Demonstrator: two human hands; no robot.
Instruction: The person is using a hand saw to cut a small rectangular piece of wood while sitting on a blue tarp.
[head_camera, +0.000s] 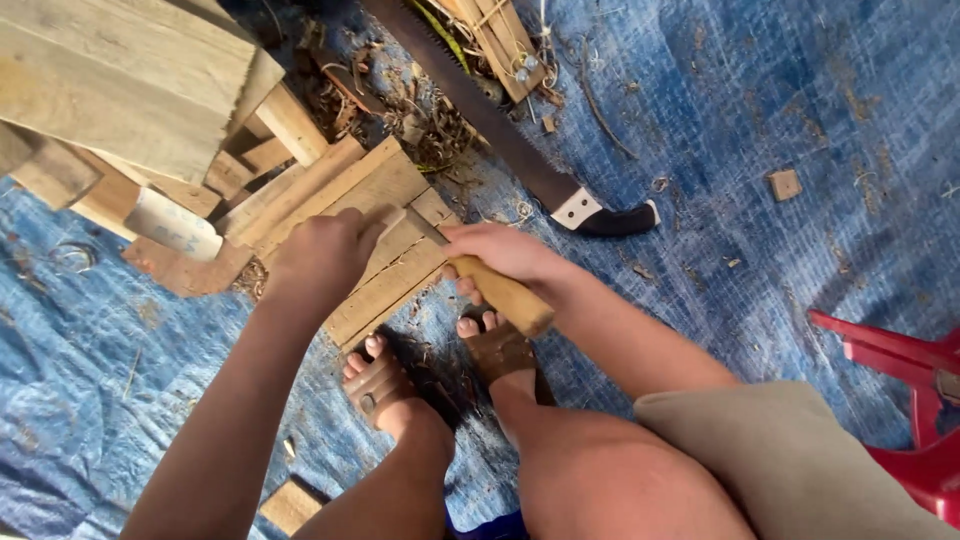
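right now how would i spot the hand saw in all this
Start at the blue tarp covering the ground, then look past the stack of wooden planks above the right hand. The hand saw lies diagonally there: the only long dark toothed blade, ending in a black handle.

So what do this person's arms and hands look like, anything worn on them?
Both arms are bare to the frame edge: no sleeves, gloves, watch or bands. The left hand and right hand show no rings or markings. Fingernails cannot be made out.
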